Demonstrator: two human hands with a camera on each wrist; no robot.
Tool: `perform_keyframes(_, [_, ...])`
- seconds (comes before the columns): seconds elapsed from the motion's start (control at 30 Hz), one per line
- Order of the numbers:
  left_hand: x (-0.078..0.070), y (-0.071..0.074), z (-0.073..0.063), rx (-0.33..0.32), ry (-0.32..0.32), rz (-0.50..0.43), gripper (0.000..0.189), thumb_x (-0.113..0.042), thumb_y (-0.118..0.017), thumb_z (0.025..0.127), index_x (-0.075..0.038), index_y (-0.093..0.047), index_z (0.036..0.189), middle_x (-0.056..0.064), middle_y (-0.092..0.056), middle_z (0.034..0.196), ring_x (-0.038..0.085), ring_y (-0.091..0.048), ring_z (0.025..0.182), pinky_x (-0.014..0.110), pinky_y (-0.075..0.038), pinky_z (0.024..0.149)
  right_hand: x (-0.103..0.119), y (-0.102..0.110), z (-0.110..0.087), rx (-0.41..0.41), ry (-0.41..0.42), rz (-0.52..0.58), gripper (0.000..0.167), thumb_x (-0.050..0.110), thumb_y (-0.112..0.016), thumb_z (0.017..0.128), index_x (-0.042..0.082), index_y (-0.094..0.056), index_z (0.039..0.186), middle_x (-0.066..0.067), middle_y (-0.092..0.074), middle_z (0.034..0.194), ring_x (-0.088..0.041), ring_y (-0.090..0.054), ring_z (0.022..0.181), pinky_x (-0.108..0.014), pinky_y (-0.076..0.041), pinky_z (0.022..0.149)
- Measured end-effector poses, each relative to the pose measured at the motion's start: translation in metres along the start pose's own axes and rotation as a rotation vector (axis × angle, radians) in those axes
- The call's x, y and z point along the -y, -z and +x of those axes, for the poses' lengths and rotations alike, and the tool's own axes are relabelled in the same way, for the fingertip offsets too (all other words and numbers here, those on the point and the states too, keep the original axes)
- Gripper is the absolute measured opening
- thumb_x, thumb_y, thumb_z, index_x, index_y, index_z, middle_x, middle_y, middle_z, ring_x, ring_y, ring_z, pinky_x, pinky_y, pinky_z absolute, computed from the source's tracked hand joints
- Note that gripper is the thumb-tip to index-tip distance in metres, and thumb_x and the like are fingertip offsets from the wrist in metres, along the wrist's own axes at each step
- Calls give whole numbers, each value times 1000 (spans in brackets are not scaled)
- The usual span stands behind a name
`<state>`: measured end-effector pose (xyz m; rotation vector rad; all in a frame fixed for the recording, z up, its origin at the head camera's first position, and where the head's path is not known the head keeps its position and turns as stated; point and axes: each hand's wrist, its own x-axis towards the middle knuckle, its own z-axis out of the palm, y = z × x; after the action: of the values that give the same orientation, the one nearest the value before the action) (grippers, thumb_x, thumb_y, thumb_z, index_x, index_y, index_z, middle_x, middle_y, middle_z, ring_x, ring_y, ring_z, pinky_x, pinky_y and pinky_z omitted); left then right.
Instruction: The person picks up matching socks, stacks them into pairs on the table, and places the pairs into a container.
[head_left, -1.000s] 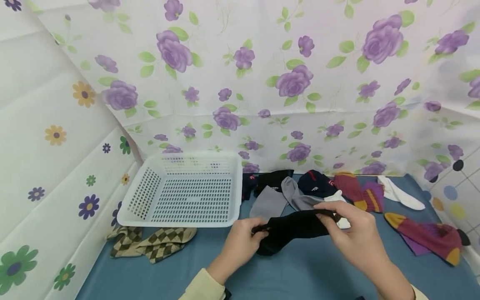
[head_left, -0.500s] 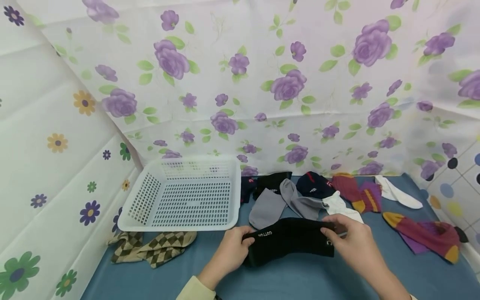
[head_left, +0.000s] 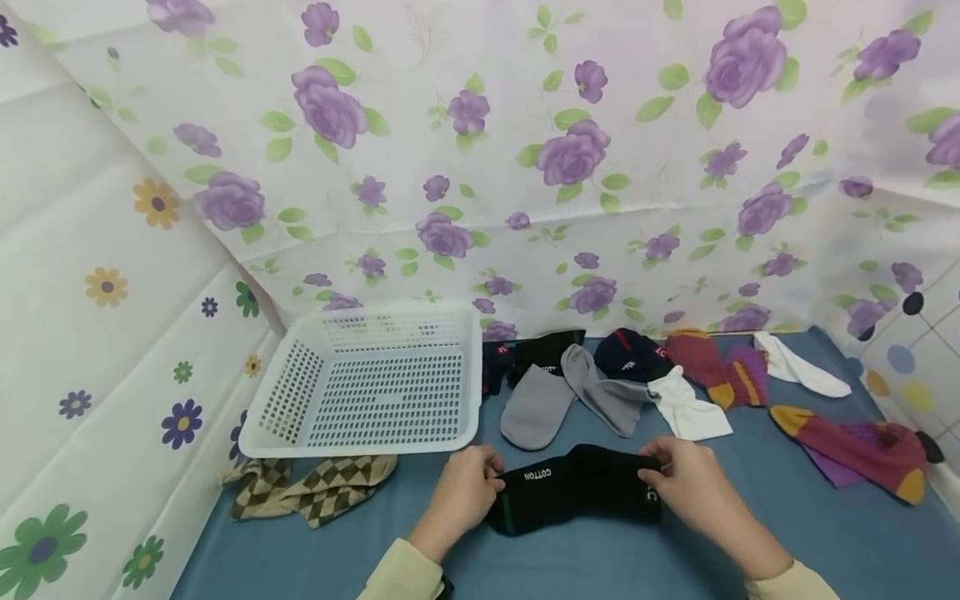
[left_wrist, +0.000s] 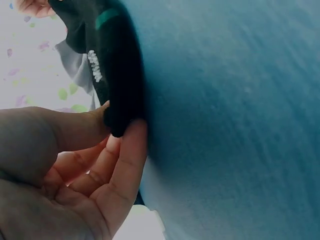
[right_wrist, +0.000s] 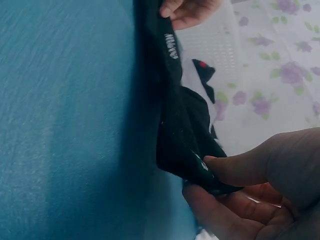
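A black sock [head_left: 573, 492] with white "COTTON" lettering and a thin green stripe is stretched sideways between my two hands, low over the blue cloth. My left hand [head_left: 467, 487] pinches its left end between thumb and fingers. At the other end, my right hand [head_left: 686, 479] pinches the cuff. In the left wrist view the thumb and fingertips close on the dark edge of the sock [left_wrist: 125, 85]. The right wrist view has the right thumb on top of the sock [right_wrist: 175, 130], fingers underneath.
A white plastic basket [head_left: 472, 417] stands at back left, with checkered socks [head_left: 337, 487] before it. Behind the black sock lie grey socks [head_left: 536, 408], a white sock [head_left: 690, 404] and dark socks [head_left: 630, 358]. Maroon and purple socks [head_left: 862, 454] lie at right. Floral sheeting [head_left: 480, 167] hangs behind.
The black sock, bunched and held higher a second ago, has been spread out flatter and lowered toward the cloth, its lettering now showing. Both hands keep hold of its ends.
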<state>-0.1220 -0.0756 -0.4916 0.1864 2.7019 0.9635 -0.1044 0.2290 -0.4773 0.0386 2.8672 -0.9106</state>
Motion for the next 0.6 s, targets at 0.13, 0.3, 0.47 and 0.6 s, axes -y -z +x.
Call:
perform_keyframes(0.13, [5,-3,4,-22,8,14,11,-8,-71,81,-15,-66,87,-6,-55,69,8,-51,62,23,-43,53,-3,-5,4,35,-23,-10,16,15,-75,78,13,-68,92,1,-69,82,-12,-64,74,-36,-54,64])
perform_keyframes(0.3, [1,-4,1,-81,-33,85,14,-16,-71,82,-14,-67,95,-6,-59,75,7,-55,66,24,-45,55,-10,-4,4,67,-62,-64,29,24,-75,78,10,-67,102,-2,-68,86,-14,-62,74,-36,-51,60])
perform_keyframes(0.47, [-14,-1,-17,-178,-230,226,22,-21,-68,86,-15,-66,108,-3,-63,101,9,-61,90,26,-52,72,-7,2,0,17,-8,-131,41,29,-76,77,10,-65,112,-9,-68,104,-23,-64,89,-44,-53,70])
perform_keyframes(0.6, [-22,1,-26,-127,-313,300,29,-19,-70,85,-16,-65,112,-3,-62,105,11,-60,96,26,-53,78,3,1,-4,36,170,-167,42,25,-77,78,12,-64,116,-7,-64,117,-28,-60,108,-49,-51,84])
